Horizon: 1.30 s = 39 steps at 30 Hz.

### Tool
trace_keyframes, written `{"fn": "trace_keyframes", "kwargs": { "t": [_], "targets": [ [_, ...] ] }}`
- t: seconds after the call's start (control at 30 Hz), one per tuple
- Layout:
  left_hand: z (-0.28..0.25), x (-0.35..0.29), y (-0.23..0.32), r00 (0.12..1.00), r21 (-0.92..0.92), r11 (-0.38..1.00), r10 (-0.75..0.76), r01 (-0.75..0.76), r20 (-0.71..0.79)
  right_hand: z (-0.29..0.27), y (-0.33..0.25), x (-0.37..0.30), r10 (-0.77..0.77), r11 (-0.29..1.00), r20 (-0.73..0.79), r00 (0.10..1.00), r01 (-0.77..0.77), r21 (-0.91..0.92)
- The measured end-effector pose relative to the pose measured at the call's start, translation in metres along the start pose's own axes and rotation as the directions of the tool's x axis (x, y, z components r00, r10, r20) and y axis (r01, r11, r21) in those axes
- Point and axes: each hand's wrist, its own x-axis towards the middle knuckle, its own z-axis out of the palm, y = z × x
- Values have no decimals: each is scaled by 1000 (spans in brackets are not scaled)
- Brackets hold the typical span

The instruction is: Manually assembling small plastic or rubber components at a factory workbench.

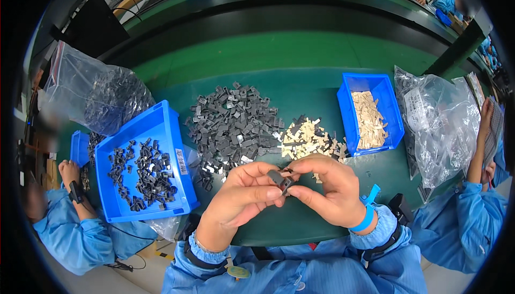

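head view — both hands [289, 189] pinch clip [280, 179]

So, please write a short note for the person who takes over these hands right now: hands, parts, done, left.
Left hand and right hand: together pinch one small grey clip above the green table.
Loose grey clips are piled in the middle, beige strips beside them, more strips in the small blue bin.
Done: the large blue bin on the left holds some grey pieces.
Left: the big middle pile.
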Motion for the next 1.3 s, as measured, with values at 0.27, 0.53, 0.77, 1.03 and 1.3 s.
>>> {"fn": "trace_keyframes", "kwargs": {
  "t": [0.27, 0.53, 0.77, 1.03, 1.3],
  "targets": [
    [-8, 7, -10, 944, 369, 913, 260, -172, -204, 5, 13, 2, 187, 982, -48, 981, -188, -6],
    [2, 1, -9, 678, 904, -422, 645, -68, 352, 5, 20, 3, 309, 943, -76, 948, -295, 155],
    [15, -8, -25, 762, 881, 255, 627, -398, 162, 8, 3, -2, 337, 896, -22, 941, -313, 316],
    [16, -18, -29, 848, 472, 766, 526, -436, -70, 7, -7, -11, 239, 951, -138, 961, -204, 231],
    [20, -21, -35, 861, 456, 811, 481, -366, -164, 10, -6, -18, 340, 800, -55, 939, -258, 542]
  ]
}}
